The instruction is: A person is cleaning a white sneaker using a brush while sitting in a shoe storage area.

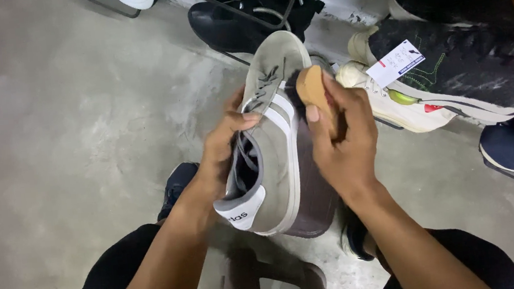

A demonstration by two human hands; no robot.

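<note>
Centrally, your left hand (223, 148) grips the grey sneaker (272, 143) tilted toe-up; your right hand (344, 139) clasps a wooden brush (313, 89) against its side

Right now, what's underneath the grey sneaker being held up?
Below the grey sneaker lie bare concrete floor and a dark stool between the knees. The floor directly under its sole is hidden.
</note>
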